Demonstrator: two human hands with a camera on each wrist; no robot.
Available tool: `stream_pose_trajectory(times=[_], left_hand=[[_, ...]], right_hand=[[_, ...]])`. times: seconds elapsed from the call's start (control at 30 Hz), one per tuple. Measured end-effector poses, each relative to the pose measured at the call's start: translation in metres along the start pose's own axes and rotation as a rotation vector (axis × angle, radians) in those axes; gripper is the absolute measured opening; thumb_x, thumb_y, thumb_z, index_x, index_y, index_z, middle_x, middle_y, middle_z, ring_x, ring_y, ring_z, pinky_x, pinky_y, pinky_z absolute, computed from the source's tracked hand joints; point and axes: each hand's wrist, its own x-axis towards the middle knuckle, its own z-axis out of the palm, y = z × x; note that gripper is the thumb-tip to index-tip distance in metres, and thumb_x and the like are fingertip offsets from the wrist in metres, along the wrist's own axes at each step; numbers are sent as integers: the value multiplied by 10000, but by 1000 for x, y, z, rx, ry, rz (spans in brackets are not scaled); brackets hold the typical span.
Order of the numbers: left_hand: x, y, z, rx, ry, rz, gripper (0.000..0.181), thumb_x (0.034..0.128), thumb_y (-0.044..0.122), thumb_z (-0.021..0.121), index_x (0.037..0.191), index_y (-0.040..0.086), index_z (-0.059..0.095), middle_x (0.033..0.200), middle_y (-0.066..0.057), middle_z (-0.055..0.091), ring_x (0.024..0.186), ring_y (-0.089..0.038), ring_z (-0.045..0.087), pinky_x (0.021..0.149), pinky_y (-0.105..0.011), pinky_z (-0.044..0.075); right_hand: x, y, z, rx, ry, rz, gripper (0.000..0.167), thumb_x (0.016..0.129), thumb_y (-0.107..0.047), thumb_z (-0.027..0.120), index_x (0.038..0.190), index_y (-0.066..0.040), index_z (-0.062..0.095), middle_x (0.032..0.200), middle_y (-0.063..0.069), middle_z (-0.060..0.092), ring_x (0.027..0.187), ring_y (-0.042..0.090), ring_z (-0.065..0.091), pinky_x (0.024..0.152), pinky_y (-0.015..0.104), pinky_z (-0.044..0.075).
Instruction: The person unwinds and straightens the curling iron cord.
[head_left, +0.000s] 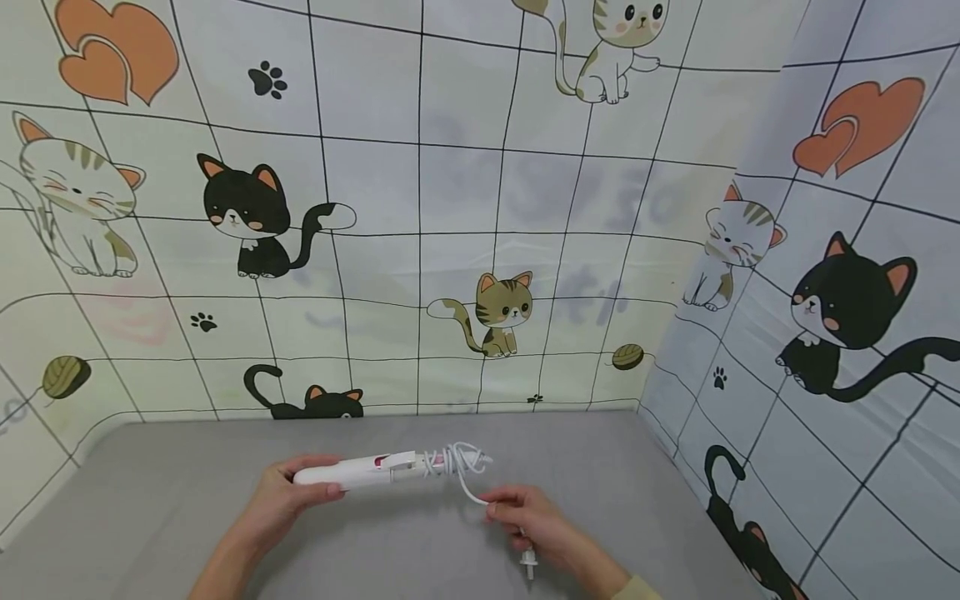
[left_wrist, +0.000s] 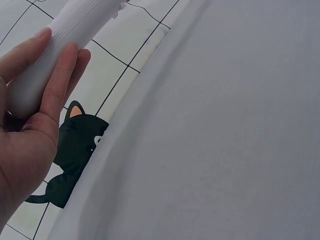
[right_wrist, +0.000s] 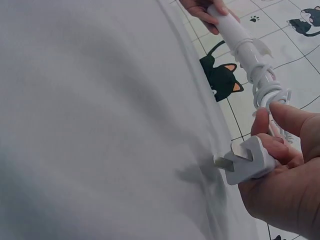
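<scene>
My left hand (head_left: 270, 504) grips the thick handle of a white curling iron (head_left: 360, 473), fingers on the far side and thumb along the near side. It is held nearly level above the grey surface, its other end pointing right. A white power cord (head_left: 454, 460) is wound in several loops about that other end. A loose length of cord runs down to my right hand (head_left: 538, 523), which pinches it between thumb and fingers. Below this hand hangs the two-pin plug (right_wrist: 247, 162), its prongs facing away from the palm in the right wrist view.
The grey cloth-covered tabletop (head_left: 405, 542) lies under both hands. A pale cloth (head_left: 457, 192) printed with cats and grid lines hangs behind it, and another such panel (head_left: 832, 442) stands along the right side.
</scene>
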Motion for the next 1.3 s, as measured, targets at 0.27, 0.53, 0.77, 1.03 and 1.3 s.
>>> stream_pose_trajectory(times=[0.27,0.53,0.77,1.03,1.3], left_hand=[[-1,1,0,24,8,-30,482,789,-91,814,1241,-131,654,1126,-70,705,931,-208,679,804,-306,593],[-2,1,0,46,11,-35,470,791,-78,819,1232,-125,662,1133,-62,700,939,-212,669,803,-310,591],[-1,0,0,70,5,-38,481,795,-47,829,1242,-112,663,1172,-75,682,952,-219,664,810,-308,586],[-2,1,3,79,9,-38,463,785,-39,841,1224,-75,697,1179,-90,689,954,-222,662,810,-312,586],[-1,3,4,97,15,-32,489,778,-33,848,1235,-87,685,1180,-92,690,952,-212,654,800,-311,579]], right_hand=[[1,-4,-5,-231,149,-69,231,906,-126,759,1080,25,756,735,-22,648,477,77,345,418,209,298],[-3,-13,-15,-439,221,-175,130,898,-123,770,988,-33,796,787,31,712,623,117,548,523,221,445],[-7,-19,-24,-564,273,-303,114,886,-124,799,967,-44,805,913,33,771,885,122,694,721,239,552],[-17,-26,-36,-630,238,-484,92,896,-106,792,963,-46,806,883,-3,753,790,54,666,684,244,578],[-20,-30,-35,-631,225,-500,71,899,-86,786,968,-74,798,889,-17,741,754,35,615,641,226,551]])
